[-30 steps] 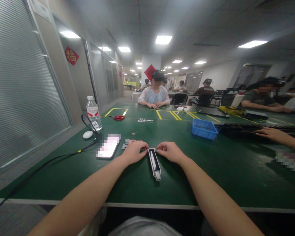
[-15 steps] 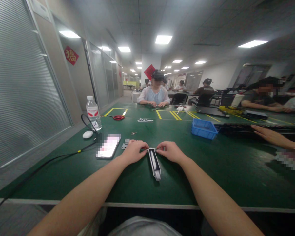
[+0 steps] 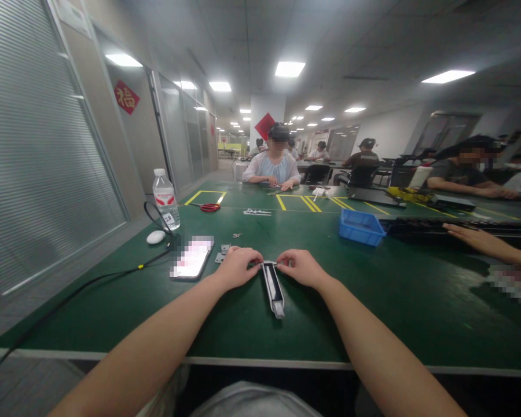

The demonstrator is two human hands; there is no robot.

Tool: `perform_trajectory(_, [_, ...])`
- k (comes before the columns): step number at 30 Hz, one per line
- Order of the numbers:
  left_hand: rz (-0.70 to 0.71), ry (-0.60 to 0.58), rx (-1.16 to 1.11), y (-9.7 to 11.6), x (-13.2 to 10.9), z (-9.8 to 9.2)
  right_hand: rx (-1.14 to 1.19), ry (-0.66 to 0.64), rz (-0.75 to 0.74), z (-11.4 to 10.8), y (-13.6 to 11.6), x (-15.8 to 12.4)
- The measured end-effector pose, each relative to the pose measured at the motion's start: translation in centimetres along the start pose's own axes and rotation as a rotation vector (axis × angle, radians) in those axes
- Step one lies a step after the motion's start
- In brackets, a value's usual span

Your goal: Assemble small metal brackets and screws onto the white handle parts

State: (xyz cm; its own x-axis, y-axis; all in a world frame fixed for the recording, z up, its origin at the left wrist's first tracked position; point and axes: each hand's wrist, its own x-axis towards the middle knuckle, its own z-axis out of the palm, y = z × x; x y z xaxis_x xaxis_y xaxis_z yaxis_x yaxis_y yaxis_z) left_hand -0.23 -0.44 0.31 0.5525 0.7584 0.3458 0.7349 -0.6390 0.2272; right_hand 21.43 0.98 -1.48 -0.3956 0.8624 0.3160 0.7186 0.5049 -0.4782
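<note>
White case [image 3: 273, 291] lies on the table [image 3: 395, 301], likely light and stiff, best held by its sides. Left hand [image 3: 239, 268] and right hand [image 3: 303, 268] each pinch a thin rod [image 3: 269, 263] across its far end.

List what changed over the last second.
Coworker's hand at right slid slightly left; opposite person's hands shifted too. Nothing visibly taken or released. Left hand and right hand stayed at the far end of the long white part; bottle and phone unmoved.

White case [image 3: 270, 294] smooth; blue bin [image 3: 361, 233] plastic; tabletop [image 3: 306, 330] semi-gloss.
</note>
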Motion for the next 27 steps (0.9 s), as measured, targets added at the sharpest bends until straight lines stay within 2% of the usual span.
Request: perform_trajectory(27, [0.019, 0.018, 0.005, -0.22, 0.05, 0.32, 0.012, 0.035, -0.041, 0.54, -0.44, 0.04])
